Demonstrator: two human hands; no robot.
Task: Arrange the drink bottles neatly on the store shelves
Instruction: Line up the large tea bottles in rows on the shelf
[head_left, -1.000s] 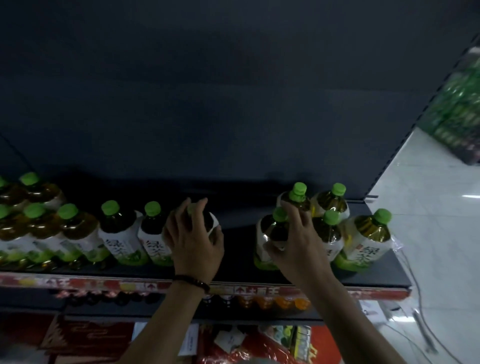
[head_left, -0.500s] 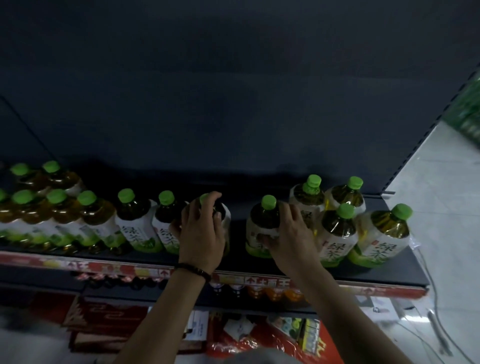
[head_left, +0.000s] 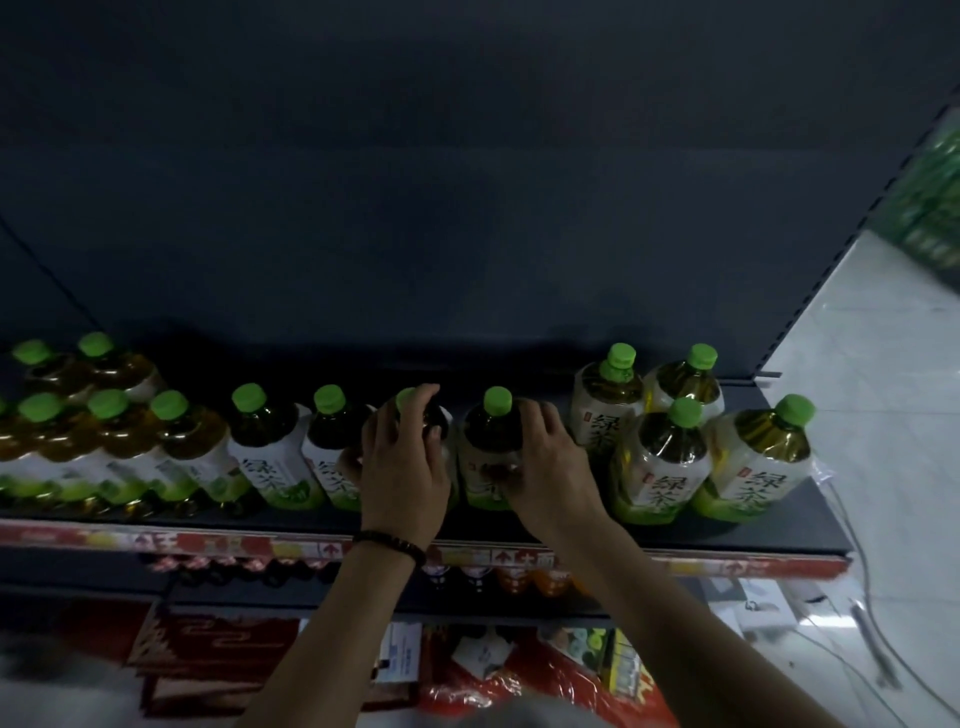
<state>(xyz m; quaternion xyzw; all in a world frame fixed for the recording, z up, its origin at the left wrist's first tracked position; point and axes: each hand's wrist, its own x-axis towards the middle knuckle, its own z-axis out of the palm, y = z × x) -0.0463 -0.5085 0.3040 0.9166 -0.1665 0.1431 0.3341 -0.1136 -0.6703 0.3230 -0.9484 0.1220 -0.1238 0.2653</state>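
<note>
Green-capped tea bottles stand in a row on a dark shelf (head_left: 779, 535). My left hand (head_left: 402, 467) wraps over the top and side of one bottle (head_left: 439, 421) at the middle of the row, hiding most of it. My right hand (head_left: 553, 460) grips the neighbouring bottle (head_left: 491, 436) on its right side; its cap and dark shoulder show. Two single bottles (head_left: 270, 447) stand just left of my hands. A tight cluster (head_left: 104, 447) fills the left end. Several bottles in plastic wrap (head_left: 670, 457) sit at the right end.
The shelf's front edge carries a red price strip (head_left: 727, 564). A lower shelf with small bottles (head_left: 519, 579) lies below it, and red packages (head_left: 519, 680) sit on the floor. The pale tiled aisle (head_left: 883, 415) with cables runs along the right. A dark back panel (head_left: 467, 208) rises behind.
My right hand has slid its bottle left, away from the wrapped group and close beside the bottle under my left hand. The gap in the middle of the row has closed.
</note>
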